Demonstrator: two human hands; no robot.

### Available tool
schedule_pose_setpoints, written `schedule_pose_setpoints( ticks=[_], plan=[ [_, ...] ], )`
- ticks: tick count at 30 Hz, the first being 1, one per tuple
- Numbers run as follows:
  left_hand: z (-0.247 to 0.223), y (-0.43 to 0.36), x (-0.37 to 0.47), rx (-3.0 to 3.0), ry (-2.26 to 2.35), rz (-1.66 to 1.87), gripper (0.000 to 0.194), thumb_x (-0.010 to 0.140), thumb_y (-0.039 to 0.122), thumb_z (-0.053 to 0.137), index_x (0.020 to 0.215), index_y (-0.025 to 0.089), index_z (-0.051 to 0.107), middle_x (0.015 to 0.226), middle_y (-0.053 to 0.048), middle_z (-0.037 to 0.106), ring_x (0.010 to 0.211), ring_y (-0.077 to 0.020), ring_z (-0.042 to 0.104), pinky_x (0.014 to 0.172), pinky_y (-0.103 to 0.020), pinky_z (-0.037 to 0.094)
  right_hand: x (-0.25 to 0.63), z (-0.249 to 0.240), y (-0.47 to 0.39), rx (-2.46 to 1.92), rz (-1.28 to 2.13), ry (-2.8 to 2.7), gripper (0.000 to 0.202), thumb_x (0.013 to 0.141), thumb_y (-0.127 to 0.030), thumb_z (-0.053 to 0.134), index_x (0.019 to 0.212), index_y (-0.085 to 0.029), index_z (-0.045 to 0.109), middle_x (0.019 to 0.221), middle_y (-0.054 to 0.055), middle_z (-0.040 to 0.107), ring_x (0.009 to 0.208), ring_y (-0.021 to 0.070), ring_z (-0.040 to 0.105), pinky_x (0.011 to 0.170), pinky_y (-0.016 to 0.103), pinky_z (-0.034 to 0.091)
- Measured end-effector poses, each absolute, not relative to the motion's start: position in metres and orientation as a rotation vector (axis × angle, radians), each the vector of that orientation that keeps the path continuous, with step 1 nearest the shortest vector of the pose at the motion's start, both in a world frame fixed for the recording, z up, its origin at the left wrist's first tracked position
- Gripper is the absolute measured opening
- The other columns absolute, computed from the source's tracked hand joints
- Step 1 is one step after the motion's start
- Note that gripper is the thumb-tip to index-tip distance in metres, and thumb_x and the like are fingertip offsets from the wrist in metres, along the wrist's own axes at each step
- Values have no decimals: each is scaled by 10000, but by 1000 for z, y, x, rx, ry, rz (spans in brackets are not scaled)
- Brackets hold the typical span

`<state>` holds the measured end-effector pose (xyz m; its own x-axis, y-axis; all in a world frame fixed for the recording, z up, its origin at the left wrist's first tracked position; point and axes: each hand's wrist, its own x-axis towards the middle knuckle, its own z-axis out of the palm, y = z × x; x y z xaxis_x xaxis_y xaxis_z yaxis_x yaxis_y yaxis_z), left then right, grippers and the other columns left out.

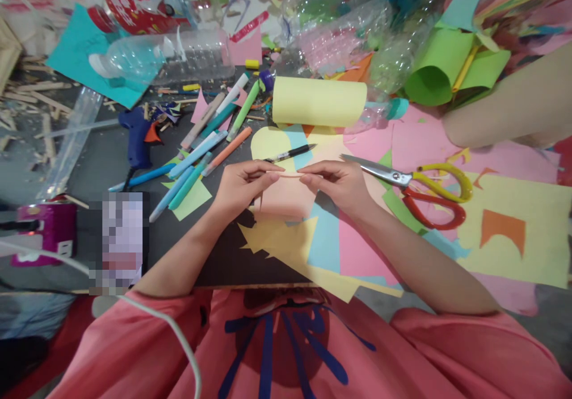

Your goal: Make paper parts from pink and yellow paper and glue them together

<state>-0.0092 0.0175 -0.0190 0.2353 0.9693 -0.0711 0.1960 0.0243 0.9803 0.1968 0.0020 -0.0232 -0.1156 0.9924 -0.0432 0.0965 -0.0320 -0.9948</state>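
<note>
I see left hand (pixel 245 190) and right hand (pixel 342 186) pinching pale-pink paper (pixel 288 200) | pen (pixel 292 152) just beyond | scissors (pixel 397 177) to the right

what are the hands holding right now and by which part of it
A pale pink paper, pinched along its far edge by both the left grip and the right grip.

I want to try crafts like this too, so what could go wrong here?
The scissors lie with their tip close to the right hand, so a quick move might bring a poke. The left hand and right hand both pinch the pale pink paper, so a hard pull could crease or tear it. The pen rests partly on yellow paper, so bumping it might leave a mark.
</note>
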Motion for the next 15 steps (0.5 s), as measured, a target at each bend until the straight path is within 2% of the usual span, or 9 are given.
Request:
schedule_pose_setpoints(
  ticks=[4, 11, 15],
  plan=[
    [-19, 18, -10, 1422, 1211, 862, 272, 731, 412, 748, 811, 161, 815, 572, -16, 677, 466, -82, 501, 450, -203, 372, 197, -24, 3, -1268, 1260, -1352, 80, 718, -305, 789, 763, -248, 825, 706, 12, 780, 603, 134, 635, 557, 268, 488],
    [-19, 21, -12, 1444, 1213, 854, 264, 743, 423, 746, 778, 171, 815, 601, -21, 700, 480, -85, 506, 464, -207, 386, 198, -26, 2, -1248, 1286, -1326, 57, 700, -272, 792, 745, -259, 824, 693, 6, 779, 595, 133, 630, 546, 268, 471],
    [-15, 17, -9, 1430, 1145, 845, 299, 734, 458, 774, 791, 167, 809, 668, -45, 738, 550, -120, 608, 509, -214, 461, 197, -25, 1, -1267, 1298, -1358, 104, 710, -342, 800, 754, -251, 825, 710, 20, 782, 598, 142, 633, 542, 277, 481]
  ],
)
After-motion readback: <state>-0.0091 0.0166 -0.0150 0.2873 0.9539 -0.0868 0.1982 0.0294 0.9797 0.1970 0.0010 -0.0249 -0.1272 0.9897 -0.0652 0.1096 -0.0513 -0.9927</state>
